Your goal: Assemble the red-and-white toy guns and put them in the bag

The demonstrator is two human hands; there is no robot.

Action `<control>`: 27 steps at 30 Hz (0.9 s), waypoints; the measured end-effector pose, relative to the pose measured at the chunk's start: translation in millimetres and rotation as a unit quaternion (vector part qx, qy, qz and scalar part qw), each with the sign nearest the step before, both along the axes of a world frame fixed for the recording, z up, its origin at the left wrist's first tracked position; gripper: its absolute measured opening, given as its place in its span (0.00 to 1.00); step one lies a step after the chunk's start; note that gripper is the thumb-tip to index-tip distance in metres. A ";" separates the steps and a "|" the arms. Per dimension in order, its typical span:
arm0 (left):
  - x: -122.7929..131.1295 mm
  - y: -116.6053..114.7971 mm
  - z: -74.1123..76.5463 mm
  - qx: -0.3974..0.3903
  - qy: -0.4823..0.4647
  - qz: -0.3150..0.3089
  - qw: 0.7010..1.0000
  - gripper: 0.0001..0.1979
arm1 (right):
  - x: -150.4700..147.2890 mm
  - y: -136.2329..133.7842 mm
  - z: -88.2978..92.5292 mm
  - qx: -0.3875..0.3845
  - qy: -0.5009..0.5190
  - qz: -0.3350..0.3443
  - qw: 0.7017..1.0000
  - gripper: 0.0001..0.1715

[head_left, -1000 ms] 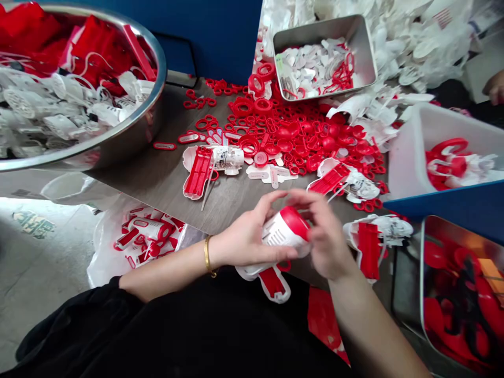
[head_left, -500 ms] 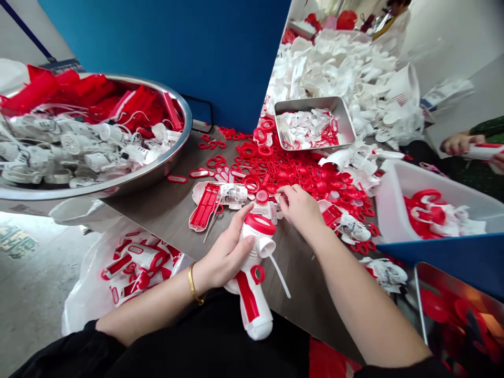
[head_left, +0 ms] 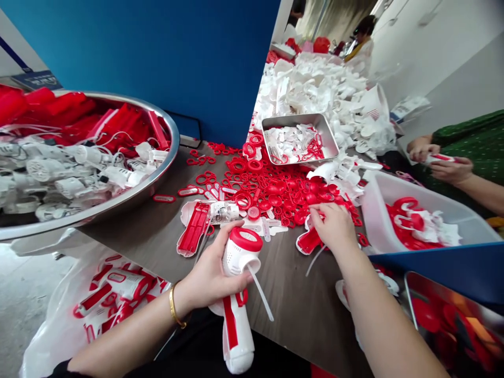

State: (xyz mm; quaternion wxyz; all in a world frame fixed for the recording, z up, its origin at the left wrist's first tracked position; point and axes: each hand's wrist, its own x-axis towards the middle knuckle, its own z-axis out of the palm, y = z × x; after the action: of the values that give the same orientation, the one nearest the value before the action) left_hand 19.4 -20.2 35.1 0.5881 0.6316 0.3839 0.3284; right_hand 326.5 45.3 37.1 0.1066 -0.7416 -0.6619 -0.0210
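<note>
Brown bench [head_left: 157, 231], strewn with red plastic rings [head_left: 275, 184]. A white-and-red pistol-shaped toy [head_left: 238, 254] is clenched in the left hand [head_left: 207, 278], handle toward the wearer. The right hand [head_left: 333, 226] lies curled on the rings beyond it; whether any is pinched cannot be told.

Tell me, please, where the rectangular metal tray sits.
In the head view, the rectangular metal tray lies right of centre, beyond the red rings, before the white parts heap.
</note>
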 end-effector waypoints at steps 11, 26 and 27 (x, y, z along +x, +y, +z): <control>0.3 -1.4 -5.9 -0.001 -0.027 0.010 1.000 0.42 | -1.5 40.2 0.1 -0.098 0.020 0.029 0.995 0.18; 8.1 2.6 -13.6 -0.066 -0.064 -0.035 0.995 0.44 | -5.2 -21.2 -0.9 -0.030 0.032 0.051 0.998 0.13; 7.7 2.7 -14.0 -0.078 -0.072 -0.039 0.994 0.44 | -14.4 -27.0 2.6 -0.033 0.045 0.066 0.996 0.13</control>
State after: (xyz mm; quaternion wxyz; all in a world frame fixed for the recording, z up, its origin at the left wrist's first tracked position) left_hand 27.1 -17.5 21.1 0.6737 0.5731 0.3406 0.3189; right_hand 312.2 18.3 39.7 0.1126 -0.6998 -0.7042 0.0415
